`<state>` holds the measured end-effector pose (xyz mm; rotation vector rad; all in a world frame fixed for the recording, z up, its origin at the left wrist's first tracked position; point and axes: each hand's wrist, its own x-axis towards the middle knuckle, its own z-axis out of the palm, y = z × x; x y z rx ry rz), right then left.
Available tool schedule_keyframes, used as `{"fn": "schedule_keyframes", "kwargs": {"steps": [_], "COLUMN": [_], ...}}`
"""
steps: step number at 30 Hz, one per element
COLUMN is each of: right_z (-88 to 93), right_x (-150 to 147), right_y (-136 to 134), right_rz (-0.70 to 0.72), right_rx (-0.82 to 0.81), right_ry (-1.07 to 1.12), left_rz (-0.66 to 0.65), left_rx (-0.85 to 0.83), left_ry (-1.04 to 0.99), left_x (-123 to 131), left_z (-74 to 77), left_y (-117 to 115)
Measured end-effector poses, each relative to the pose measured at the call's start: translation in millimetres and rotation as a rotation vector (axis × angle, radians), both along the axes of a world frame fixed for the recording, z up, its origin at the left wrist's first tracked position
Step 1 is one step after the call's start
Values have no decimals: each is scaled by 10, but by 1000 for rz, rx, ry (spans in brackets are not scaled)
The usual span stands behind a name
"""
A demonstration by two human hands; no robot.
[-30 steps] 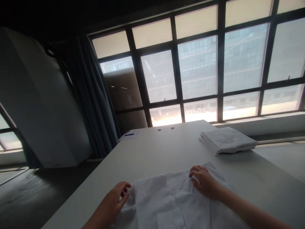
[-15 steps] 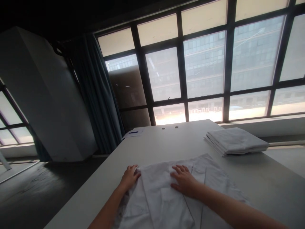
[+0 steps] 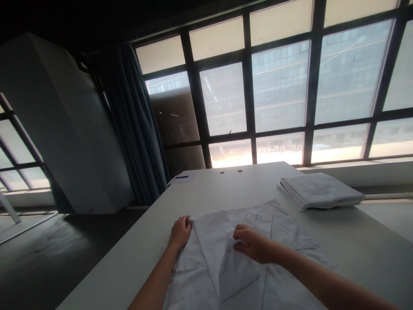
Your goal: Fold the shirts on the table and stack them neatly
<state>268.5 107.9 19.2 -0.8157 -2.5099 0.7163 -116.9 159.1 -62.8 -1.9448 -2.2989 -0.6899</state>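
A white cloth garment [image 3: 206, 258] lies spread over the near part of the white table, with folds and seams showing. At its far left corner, my left hand [image 3: 180, 232] is closed on the edge of the fabric. My right hand [image 3: 253, 244] pinches a raised fold near the middle of the cloth, and the fabric hangs in a slope below its fingers. To the right and farther back, a folded stack of white cloth [image 3: 321, 191] rests on the table.
The white table [image 3: 222, 189] stretches toward large windows. On its far left edge lie a paper [image 3: 190, 178] and a blue pen [image 3: 182, 177]. Two round holes are near the far edge. A dark curtain [image 3: 138, 125] and a grey pillar [image 3: 77, 129] stand at the left.
My right hand has closed and lifted a fold of the cloth. My left hand's fingers have closed on the corner. The cloth's far edge has shifted slightly away and left.
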Motion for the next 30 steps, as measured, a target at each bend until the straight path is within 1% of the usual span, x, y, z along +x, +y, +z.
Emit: {"fn": "schedule_keyframes", "kwargs": {"steps": [2, 3, 4, 7, 9, 11, 12, 14, 15, 17, 19, 20, 22, 24, 27, 30], "right_z": [228, 344, 454, 726, 832, 858, 838, 733, 651, 448, 223, 113, -83, -240, -402, -481], "right_x": [258, 410, 568, 992, 1165, 1233, 1234, 1197, 1169, 1112, 1058, 1031, 972, 904, 807, 736], "right_y": [-76, -116, -155, -278, -367, -455, -492, -541, -547, -523, -454, -408, -306, -204, -64, 67], "right_rz": [57, 72, 85, 197, 220, 222, 225, 198, 145, -20, -141, -161, -167, -212, -303, -319], "right_rx": [-156, -234, -303, -470, -517, -524, -527, -518, -491, -370, -232, -190, -154, -150, -131, -112], "right_ry": [105, 96, 47, -225, -405, -527, -558, -590, -598, -579, -510, -460, -360, -281, -241, -246], "left_rz": [3, 3, 3, -9, -29, -58, -73, -102, -118, -151, -178, -187, -191, -185, -186, -218], "left_rx": [6, 8, 11, 18, 21, 22, 23, 31, 38, 56, 73, 80, 86, 78, 30, -33], "left_ry": [-8, -13, -18, -39, -52, -65, -73, -94, -108, -144, -190, -215, -266, -317, -387, -441], "left_x": [0, -1, -3, -18, -27, -27, -22, -3, 9, 29, 30, 19, -27, -98, -205, -242], "left_z": [5, 7, 9, 12, 11, 12, 14, 28, 40, 70, 103, 119, 144, 161, 178, 202], "left_y": [5, 7, 8, 7, 2, -7, -13, -32, -44, -71, -95, -103, -104, -79, 3, 101]}}
